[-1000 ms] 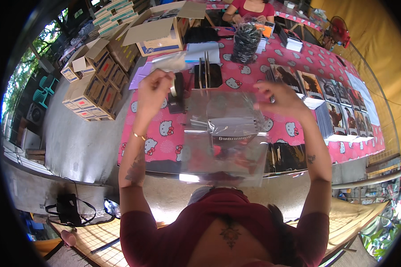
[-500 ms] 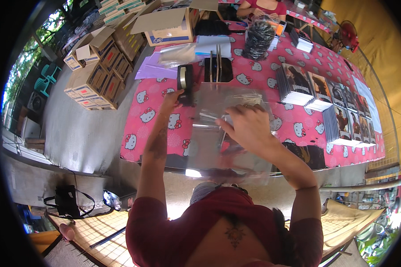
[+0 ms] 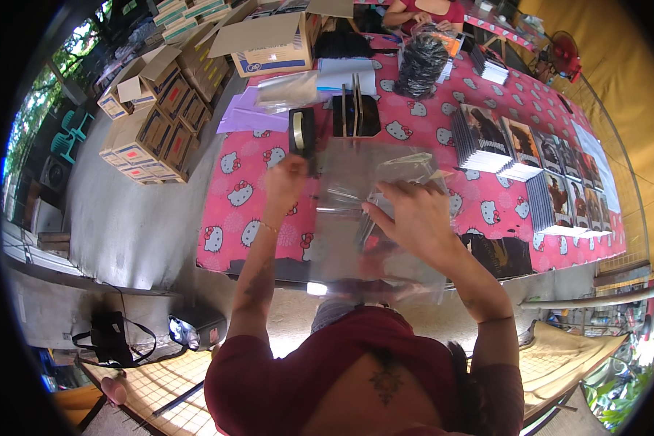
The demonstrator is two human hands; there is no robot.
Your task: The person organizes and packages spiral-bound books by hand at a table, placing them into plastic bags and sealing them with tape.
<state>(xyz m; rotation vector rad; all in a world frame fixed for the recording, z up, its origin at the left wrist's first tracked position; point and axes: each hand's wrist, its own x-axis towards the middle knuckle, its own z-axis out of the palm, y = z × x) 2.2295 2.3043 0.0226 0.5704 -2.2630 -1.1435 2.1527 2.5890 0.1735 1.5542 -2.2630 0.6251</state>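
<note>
In front of me lies a large sheet of clear plastic film, partly overhanging the table's near edge. My right hand rests on the film, thumb and fingers apart, over a folded part of it. Something flat with a dark edge shows under that fold; the film's glare and my hand hide most of it. Left of the film, my left hand is raised just below a black tape dispenser with a pale roll. Its fingers are smeared by motion, so what they hold, if anything, cannot be made out.
Behind the film stands a black holder with upright slats. Paperback stacks fill the right side. Purple sheets and an open carton lie farther back. A co-worker handles a dark wrapped bundle. Cartons stand left.
My left hand has come off the tape dispenser and moved slightly toward me. My right hand has shifted a little right and nearer, still on the film.
</note>
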